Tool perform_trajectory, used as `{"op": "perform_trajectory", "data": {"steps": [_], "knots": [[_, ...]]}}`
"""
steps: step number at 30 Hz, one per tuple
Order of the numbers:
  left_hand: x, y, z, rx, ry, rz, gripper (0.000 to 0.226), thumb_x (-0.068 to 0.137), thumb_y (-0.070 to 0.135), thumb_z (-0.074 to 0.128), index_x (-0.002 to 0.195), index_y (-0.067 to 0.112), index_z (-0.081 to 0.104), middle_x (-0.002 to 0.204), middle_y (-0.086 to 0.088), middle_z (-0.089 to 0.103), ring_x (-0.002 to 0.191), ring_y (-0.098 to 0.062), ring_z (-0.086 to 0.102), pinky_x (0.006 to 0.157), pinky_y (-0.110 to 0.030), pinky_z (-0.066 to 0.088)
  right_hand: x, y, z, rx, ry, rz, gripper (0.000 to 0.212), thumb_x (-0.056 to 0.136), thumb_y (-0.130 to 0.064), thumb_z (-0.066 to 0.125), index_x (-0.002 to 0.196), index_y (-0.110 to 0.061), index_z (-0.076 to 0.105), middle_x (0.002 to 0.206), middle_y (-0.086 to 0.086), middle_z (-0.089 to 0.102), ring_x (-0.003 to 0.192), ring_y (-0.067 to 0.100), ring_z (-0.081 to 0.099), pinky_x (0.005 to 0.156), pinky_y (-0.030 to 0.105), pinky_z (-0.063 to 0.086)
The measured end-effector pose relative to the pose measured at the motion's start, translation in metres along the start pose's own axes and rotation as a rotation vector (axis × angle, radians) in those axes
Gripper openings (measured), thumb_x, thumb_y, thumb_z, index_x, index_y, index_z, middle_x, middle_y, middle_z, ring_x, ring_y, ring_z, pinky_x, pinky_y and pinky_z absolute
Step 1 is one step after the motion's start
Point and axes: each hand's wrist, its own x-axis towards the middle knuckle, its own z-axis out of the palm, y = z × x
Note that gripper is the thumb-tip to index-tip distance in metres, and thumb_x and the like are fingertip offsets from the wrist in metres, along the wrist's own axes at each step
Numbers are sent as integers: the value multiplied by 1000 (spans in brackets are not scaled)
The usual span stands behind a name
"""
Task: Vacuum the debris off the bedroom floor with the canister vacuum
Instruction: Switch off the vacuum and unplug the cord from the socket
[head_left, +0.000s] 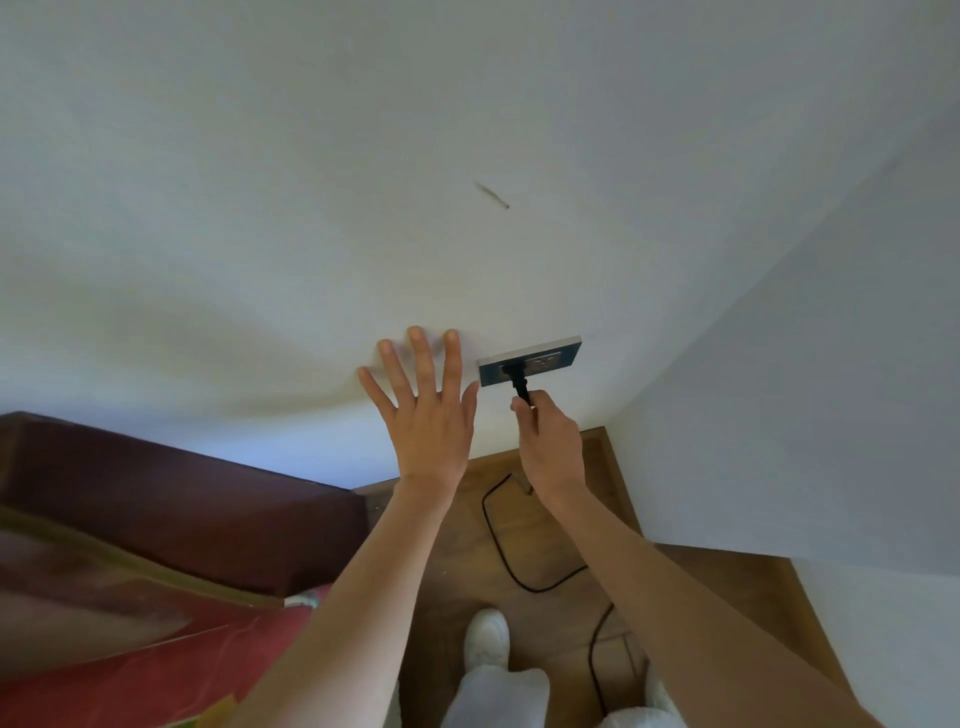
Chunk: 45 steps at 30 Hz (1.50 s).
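Observation:
A black plug (518, 383) sits in a dark wall outlet plate (530, 361) low on the white wall. My right hand (545, 441) grips the plug's cord end just below the outlet. My left hand (423, 402) presses flat against the wall with fingers spread, just left of the outlet. The black power cord (506, 564) loops down across the wooden floor (467, 561) toward my feet. The canister vacuum itself is out of view.
A bed with a dark brown headboard (182, 514) and red cover (156, 670) fills the lower left. A white wall corner (779, 415) juts out on the right. My white shoe (487, 636) stands on the narrow floor strip between them.

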Motion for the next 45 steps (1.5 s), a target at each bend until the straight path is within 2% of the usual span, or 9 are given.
{"op": "perform_trajectory", "data": {"steps": [10, 16, 22, 25, 28, 31, 34, 38, 45], "knots": [[2, -2, 9, 43, 46, -15, 82, 94, 49, 47, 150, 20, -7, 152, -12, -31, 139, -38, -26, 108, -64, 14, -6, -2, 2, 65, 79, 13, 31, 102, -28, 41, 118, -9, 60, 109, 5, 68, 93, 17, 66, 86, 28, 54], [2, -2, 10, 15, 64, -4, 80, 95, 53, 43, 150, 22, -8, 151, -9, -32, 139, -37, -25, 110, -64, 6, -8, -5, -2, 142, 66, 55, 29, 101, -28, 43, 113, -9, 62, 109, 5, 69, 92, 16, 65, 88, 28, 52], [4, -1, 16, 13, 131, -7, 82, 95, 55, 43, 150, 22, -7, 152, -9, -30, 140, -37, -24, 109, -64, 10, -8, -5, -2, 181, 55, 70, 29, 102, -28, 42, 112, -9, 62, 108, 5, 68, 81, 6, 55, 84, 25, 51], [4, -1, 15, -3, 140, -6, 82, 95, 56, 43, 150, 22, -8, 154, -11, -26, 138, -48, -3, 110, -63, 6, -8, -4, -1, 192, 60, 61, 30, 102, -28, 43, 112, -9, 63, 107, 6, 69, 75, 4, 53, 77, 20, 48], [3, 0, 13, -7, 136, 4, 84, 94, 55, 44, 149, 22, -9, 151, -19, 3, 132, -48, 13, 109, -64, 9, -8, -4, -2, 208, 55, 63, 31, 102, -27, 42, 113, -7, 63, 109, 6, 69, 81, 6, 55, 79, 20, 48], [3, -2, 9, 4, 106, 4, 81, 95, 55, 42, 149, 22, -8, 148, -19, 12, 133, -47, 13, 110, -61, 5, -9, -5, 0, 216, 59, 72, 30, 102, -27, 42, 112, -7, 63, 108, 6, 69, 79, 6, 54, 71, 13, 44], [2, -2, 5, 41, 89, 4, 78, 95, 54, 43, 149, 20, -1, 148, -18, 13, 133, -46, 14, 108, -63, 16, -10, -7, 1, 254, 71, 90, 29, 102, -26, 43, 110, -7, 64, 105, 6, 69, 72, 4, 53, 77, 20, 47], [2, 0, -1, 54, 69, -6, 74, 95, 54, 43, 148, 20, 5, 149, -17, 14, 134, -45, 15, 107, -62, 21, -12, -12, -1, 263, 77, 107, 29, 102, -26, 43, 110, -7, 64, 106, 5, 69, 83, 6, 55, 81, 21, 47], [0, 1, -5, 43, 30, -8, 75, 96, 52, 41, 148, 21, -3, 150, -16, 10, 135, -43, 12, 108, -60, 19, -10, -12, -1, 259, 72, 117, 29, 102, -26, 43, 108, -7, 64, 103, 5, 68, 77, 5, 54, 80, 22, 48]]}}
